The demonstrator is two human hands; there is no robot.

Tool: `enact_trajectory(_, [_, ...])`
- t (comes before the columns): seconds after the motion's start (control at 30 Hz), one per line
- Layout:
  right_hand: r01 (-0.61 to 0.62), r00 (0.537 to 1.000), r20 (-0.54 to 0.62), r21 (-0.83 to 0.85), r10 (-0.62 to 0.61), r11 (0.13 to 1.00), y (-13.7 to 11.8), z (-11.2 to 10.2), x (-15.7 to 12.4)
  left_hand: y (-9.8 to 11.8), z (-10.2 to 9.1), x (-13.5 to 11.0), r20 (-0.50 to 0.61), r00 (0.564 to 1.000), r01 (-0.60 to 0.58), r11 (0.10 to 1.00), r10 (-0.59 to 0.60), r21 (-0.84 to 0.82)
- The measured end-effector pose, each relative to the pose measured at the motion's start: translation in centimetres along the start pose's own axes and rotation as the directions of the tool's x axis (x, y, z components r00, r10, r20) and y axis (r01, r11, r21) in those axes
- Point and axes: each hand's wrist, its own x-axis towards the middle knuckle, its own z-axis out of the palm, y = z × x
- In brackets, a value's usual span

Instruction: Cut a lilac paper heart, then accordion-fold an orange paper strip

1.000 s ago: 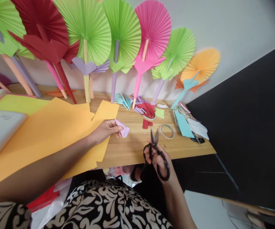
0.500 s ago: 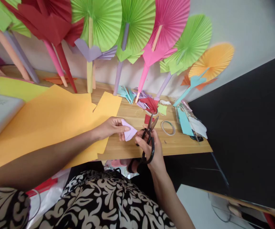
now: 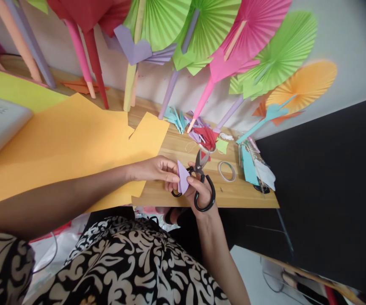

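Observation:
Between my hands is a small folded piece of lilac paper (image 3: 183, 176), held above the front of the table. My left hand (image 3: 166, 173) pinches its left edge between thumb and fingers. My right hand (image 3: 202, 192) has black-handled scissors (image 3: 199, 163) hooked on it, their blades parted and pointing away from me. The right thumb also touches the right side of the lilac paper. Some fingers of both hands are hidden behind the paper and the scissors.
Large orange paper sheets (image 3: 84, 148) cover the left of the table, beside a pale grey box-like object (image 3: 1, 123). A tape roll (image 3: 227, 171) lies right of the scissors. Red paper scraps (image 3: 207, 137) sit behind. Pleated paper fans on rolled sticks, one pink (image 3: 255, 34), lean against the wall.
My hands have come together on the lilac paper, which has turned more upright and looks narrower. The right thumb now meets it. The camera view has shifted, moving the background.

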Motion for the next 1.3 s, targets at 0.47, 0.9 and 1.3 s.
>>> enact_trajectory(0.47, [0.213, 0.953, -0.182, -0.173, -0.244, 0.962, 1.3, 0.3, -0.3, -0.4, -0.2, 0.1, -0.028, 1.0, 0.011, 1.0, -0.01, 0.027])
enact_trajectory(0.9, [0.291, 0.919, -0.151, -0.361, -0.364, 0.886, 1.2, 0.6, -0.5, -0.7, -0.2, 0.3, -0.115, 0.993, 0.045, 0.996, -0.036, 0.082])
enact_trajectory(1.3, [0.126, 0.984, -0.048, -0.489, -0.17, 0.863, -0.5, -1.2, -5.6, 0.3, 0.1, 0.1, -0.271, 0.963, 0.032, 0.997, -0.011, 0.074])
